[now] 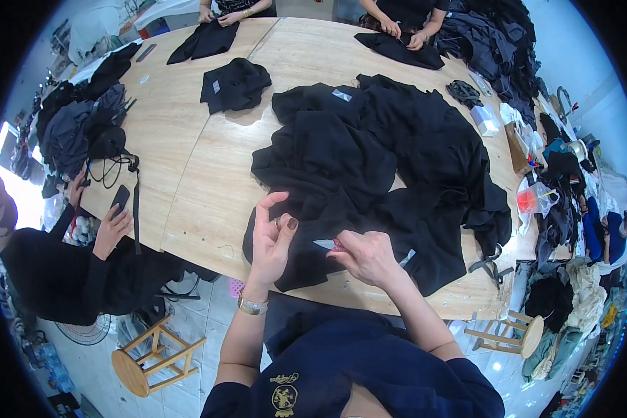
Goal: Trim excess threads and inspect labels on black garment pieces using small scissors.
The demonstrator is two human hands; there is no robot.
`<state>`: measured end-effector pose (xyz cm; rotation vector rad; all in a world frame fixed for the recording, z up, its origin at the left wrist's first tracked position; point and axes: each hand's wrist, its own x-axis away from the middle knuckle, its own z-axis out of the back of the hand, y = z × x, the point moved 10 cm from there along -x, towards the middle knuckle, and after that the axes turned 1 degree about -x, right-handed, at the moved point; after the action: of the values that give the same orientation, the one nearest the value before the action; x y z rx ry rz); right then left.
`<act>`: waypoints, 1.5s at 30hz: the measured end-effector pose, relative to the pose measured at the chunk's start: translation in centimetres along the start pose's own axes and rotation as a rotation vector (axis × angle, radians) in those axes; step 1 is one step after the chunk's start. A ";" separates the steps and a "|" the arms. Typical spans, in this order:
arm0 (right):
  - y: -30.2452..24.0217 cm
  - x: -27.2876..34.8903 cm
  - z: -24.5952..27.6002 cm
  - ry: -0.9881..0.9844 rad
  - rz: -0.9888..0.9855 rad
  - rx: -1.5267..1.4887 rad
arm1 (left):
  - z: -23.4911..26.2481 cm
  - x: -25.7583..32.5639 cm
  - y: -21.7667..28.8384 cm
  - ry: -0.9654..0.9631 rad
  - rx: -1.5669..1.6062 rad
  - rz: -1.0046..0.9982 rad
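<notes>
Over the near edge of the black garments (327, 150), my right hand (369, 256) is closed round a pair of small thread snips (325, 244). Their pale blades point left, and a bit of red handle shows between my fingers. My left hand (272, 240) is held up just left of the blades, index finger bent and apart from the thumb. Nothing shows in it, though its other fingers are partly hidden. Dark cloth lies beneath both hands, spread in a wide, overlapping heap with a few pale labels on it.
Two people across the wooden table (188, 167) handle black pieces (205, 40). At left, a person holds a phone (120, 200) beside a dark cloth pile (80, 129). A folded black garment (235, 85) lies farther off. Wooden stools (134, 373) stand below; a red drink cup (529, 200) sits right.
</notes>
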<state>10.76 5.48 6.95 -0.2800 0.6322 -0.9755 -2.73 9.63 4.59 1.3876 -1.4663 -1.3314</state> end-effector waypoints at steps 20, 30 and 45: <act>0.2 0.4 -0.6 0.029 -0.020 -0.103 | 0.3 0.1 -0.3 0.012 0.020 -0.004; 0.3 -0.3 -1.5 0.141 -0.421 -0.594 | -0.5 0.4 0.7 0.062 -0.184 -0.100; 2.4 0.9 -0.1 0.158 -0.283 -0.307 | 0.6 0.2 1.2 0.132 -0.242 -0.091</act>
<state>12.68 6.02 5.40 -0.5803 0.9060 -1.1785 -3.61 9.42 5.62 1.3681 -1.1277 -1.3950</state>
